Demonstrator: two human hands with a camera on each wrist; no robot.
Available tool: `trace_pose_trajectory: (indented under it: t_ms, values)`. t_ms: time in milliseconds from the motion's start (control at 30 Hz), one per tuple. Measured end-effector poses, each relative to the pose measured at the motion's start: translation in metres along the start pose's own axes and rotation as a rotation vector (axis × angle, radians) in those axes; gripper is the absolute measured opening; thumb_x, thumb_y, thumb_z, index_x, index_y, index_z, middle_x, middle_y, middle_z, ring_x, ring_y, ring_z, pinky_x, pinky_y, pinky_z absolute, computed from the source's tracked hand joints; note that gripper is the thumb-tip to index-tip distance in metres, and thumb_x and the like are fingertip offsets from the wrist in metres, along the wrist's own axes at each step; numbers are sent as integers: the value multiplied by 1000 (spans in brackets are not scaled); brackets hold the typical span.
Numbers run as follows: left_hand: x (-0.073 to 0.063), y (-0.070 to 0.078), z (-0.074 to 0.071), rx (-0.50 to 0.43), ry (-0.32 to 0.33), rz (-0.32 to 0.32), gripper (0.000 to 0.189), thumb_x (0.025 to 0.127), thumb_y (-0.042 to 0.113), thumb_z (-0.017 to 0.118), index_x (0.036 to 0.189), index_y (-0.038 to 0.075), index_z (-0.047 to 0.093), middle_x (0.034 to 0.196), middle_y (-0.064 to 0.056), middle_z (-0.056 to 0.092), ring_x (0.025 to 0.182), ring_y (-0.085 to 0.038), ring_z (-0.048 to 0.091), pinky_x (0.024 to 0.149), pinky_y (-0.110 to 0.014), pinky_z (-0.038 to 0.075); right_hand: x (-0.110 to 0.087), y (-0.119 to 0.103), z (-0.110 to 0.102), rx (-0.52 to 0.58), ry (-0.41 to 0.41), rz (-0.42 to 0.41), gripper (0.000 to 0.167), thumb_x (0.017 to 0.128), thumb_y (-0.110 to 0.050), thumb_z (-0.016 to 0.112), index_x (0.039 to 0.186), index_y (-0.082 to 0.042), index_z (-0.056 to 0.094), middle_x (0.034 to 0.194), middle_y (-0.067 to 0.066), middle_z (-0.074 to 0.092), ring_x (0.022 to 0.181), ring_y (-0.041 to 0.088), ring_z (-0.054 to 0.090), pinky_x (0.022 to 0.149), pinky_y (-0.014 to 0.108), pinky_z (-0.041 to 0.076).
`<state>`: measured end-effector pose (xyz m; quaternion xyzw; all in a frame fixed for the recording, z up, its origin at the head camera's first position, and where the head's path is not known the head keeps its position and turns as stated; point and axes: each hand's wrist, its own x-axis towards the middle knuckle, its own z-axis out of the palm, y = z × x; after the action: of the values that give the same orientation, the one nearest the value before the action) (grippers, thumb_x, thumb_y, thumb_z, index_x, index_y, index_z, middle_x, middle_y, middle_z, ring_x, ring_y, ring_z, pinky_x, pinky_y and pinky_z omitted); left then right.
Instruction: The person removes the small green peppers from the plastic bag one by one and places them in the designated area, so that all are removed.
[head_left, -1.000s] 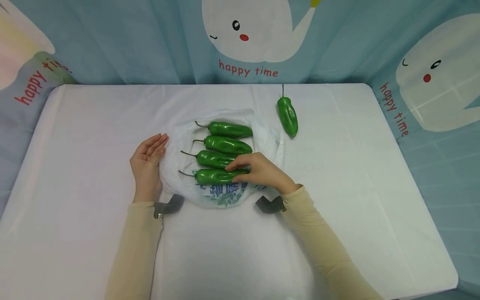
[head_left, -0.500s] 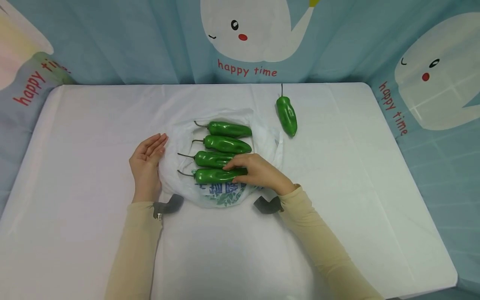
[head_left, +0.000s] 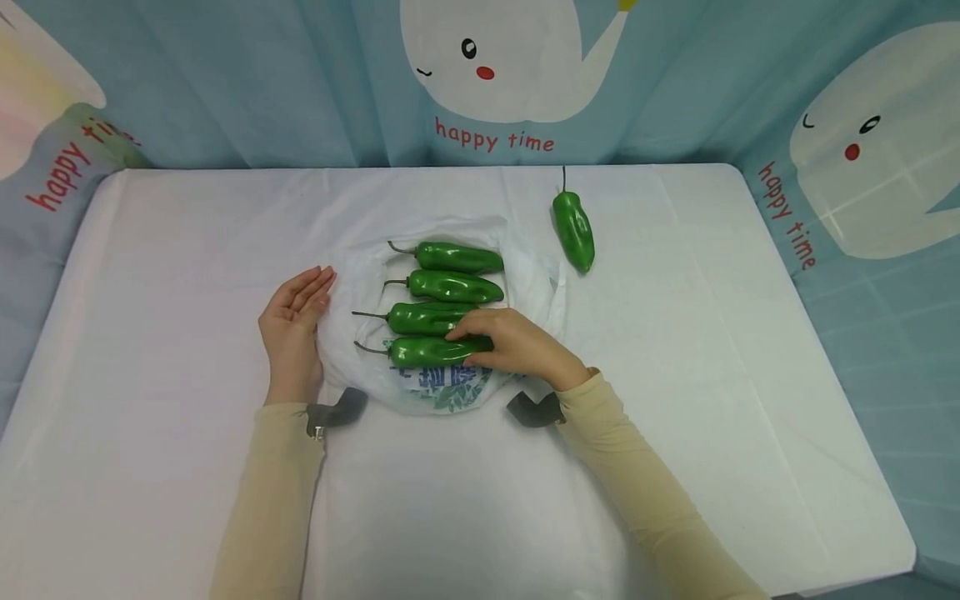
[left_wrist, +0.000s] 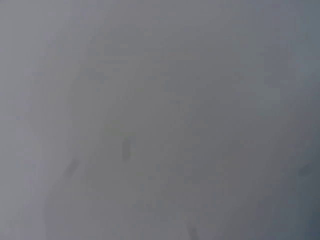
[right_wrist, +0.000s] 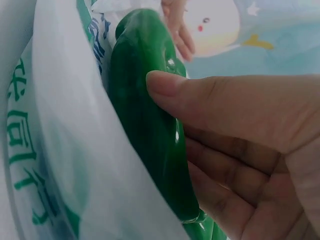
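Several green peppers lie in a row, stems to the left, on a spread white plastic bag. My right hand pinches the tip end of the nearest green pepper, thumb on the near side; the right wrist view shows the thumb against that pepper too. Its fingers cover the tip of the second pepper. Beyond are a third pepper and the farthest pepper. At the bag's left edge stands my left hand, fingers loosely bent with nothing in them. The left wrist view is only a grey blur.
One more green pepper lies apart, right of the bag, its stem toward the far edge of the white-covered table. A blue printed curtain hangs behind and at the sides.
The two nearest peppers have shifted slightly left, and the second one's stem now points more level. My right hand moved slightly left with them. My left hand stays in place.
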<state>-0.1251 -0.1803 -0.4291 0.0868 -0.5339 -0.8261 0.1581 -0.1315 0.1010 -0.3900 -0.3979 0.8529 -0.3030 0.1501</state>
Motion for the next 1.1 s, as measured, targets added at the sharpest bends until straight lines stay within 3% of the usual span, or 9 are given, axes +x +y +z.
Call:
trace_pose_trajectory:
  t_ms: [367, 800, 1100]
  values:
    - [1, 0, 0, -8, 2, -1, 31, 87, -19, 51, 116, -11, 58, 111, -16, 65, 107, -23, 62, 93, -24, 47, 0, 3, 2, 7, 23, -44, 31, 81, -11, 75, 111, -5, 68, 113, 6, 65, 109, 18, 59, 94, 25, 46]
    - [2, -1, 0, 5, 1, -7, 32, 87, -19, 50, 117, -11, 58, 111, -15, 66, 107, -23, 62, 94, -24, 47, -2, 7, 2, 116, 44, -30, 28, 79, -10, 76, 106, -7, 70, 110, 4, 67, 106, 15, 60, 91, 23, 47]
    - [1, -1, 0, -2, 7, -13, 32, 87, -20, 50, 116, -11, 58, 111, -16, 65, 107, -23, 62, 93, -24, 47, -2, 8, 2, 203, 118, -53, 29, 75, -8, 80, 102, -8, 72, 107, 3, 68, 103, 13, 61, 89, 24, 48]
